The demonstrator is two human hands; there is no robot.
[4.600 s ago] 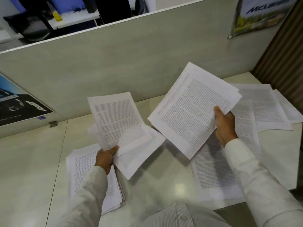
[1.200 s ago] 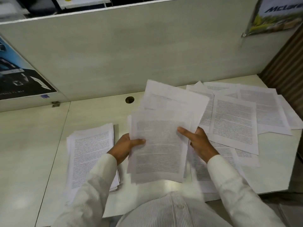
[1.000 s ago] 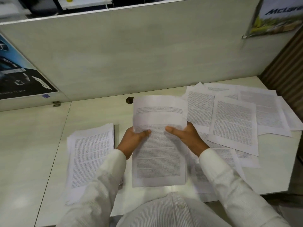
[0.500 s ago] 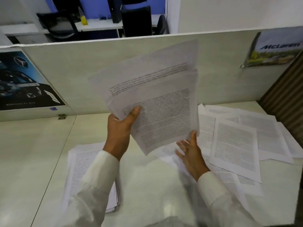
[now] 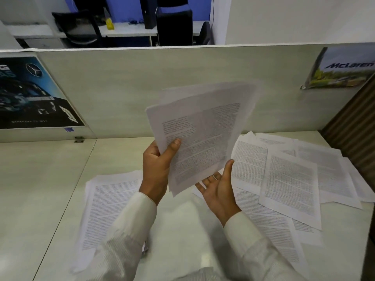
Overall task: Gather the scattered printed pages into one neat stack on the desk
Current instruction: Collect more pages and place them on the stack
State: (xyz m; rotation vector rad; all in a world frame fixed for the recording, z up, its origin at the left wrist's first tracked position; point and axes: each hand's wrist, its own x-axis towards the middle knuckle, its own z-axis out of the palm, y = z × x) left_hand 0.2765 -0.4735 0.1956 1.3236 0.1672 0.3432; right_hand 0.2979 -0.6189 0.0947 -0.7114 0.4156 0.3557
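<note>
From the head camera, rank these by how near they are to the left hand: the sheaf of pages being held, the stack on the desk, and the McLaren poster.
1. Held sheaf, gripped in the left hand.
2. Stack, on the desk below, to its left.
3. McLaren poster, far right on the partition.

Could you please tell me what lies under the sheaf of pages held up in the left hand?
Bare desk and the open right hand below the sheaf; any desk behind it is hidden.

I see my left hand (image 5: 156,169) raised in front of me, thumb pressed on top of a sheaf of pages (image 5: 200,134) and fingers curled behind it. My right hand (image 5: 218,187) sits just below the sheaf's lower edge, palm up, fingers spread, thumb pointing upward. Both sleeves are white.
</note>
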